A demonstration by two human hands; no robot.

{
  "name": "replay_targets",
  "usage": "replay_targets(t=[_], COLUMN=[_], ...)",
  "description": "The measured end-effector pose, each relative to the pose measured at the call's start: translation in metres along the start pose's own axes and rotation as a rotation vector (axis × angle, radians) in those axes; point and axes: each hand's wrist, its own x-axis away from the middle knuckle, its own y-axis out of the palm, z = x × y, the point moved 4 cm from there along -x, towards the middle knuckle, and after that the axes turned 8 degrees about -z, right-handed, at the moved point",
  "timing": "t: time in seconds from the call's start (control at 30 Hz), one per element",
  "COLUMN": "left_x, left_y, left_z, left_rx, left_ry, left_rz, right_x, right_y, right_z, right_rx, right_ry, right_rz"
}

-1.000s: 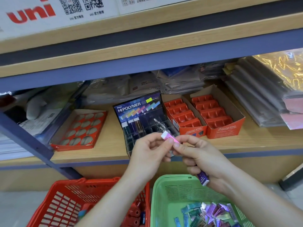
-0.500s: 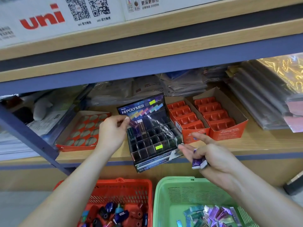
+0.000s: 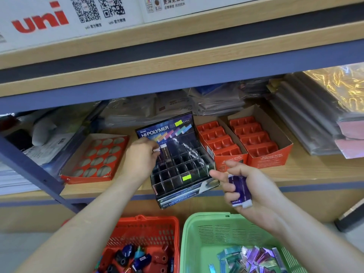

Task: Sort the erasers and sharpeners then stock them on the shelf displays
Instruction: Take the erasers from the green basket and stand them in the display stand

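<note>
Head view: the left hand (image 3: 140,154) pinches a slim eraser (image 3: 157,149) at a back-left slot of the Hi-Polymer display (image 3: 167,129), apparently to seat it upright, while the right hand (image 3: 254,186) clasps spare purple erasers (image 3: 239,189) ready above the green basket (image 3: 216,231).

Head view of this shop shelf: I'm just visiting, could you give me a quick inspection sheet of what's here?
Surface: wooden shelf, carrying the displays.
Job's things: Hi-Polymer display case at the shelf's front edge; two orange boxes to its right, flat orange tray to its left; green basket with loose erasers; red basket with sharpeners.
Clutter: plastic-wrapped packs behind the displays.
Hands: left hand pinches a slim eraser at the case's back row; right hand holds purple erasers.
Cables: nothing seen.
Surroundings: uni sign on the shelf above.
</note>
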Motion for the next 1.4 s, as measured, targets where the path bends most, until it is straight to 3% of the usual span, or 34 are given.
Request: replay_targets(t=[0.43,0.63,0.77,0.93,1.03,1.27,1.4], left_x=[0.008,0.005,-0.001,-0.004,-0.012,-0.02,-0.021], left_y=[-0.002,-0.018,-0.024,-0.042,-0.041,-0.01,-0.003], left_z=[0.0,-0.008,-0.01,-0.003,0.009,0.025,0.027], left_rx=[-0.087,0.091,0.106,0.306,0.397,0.178,0.093], left_ry=[0.084,-0.018,-0.052,-0.122,-0.112,-0.018,0.026], left_rz=[0.019,0.026,-0.009,0.149,0.125,-0.048,-0.036], right_x=[0.001,0.007,0.005,0.001,-0.001,0.002,0.002], right_y=[0.007,0.011,0.008,0.004,0.003,0.004,0.001], right_z=[0.002,0.003,0.005,0.001,0.002,0.005,0.002], right_rx=[0.007,0.108,0.166,0.148,0.13,0.239,0.342], right_ry=[0.01,0.088,0.074,0.053,0.062,0.12,0.092], right_rz=[-0.106,-0.203,-0.106,-0.098,-0.094,-0.092,-0.074])
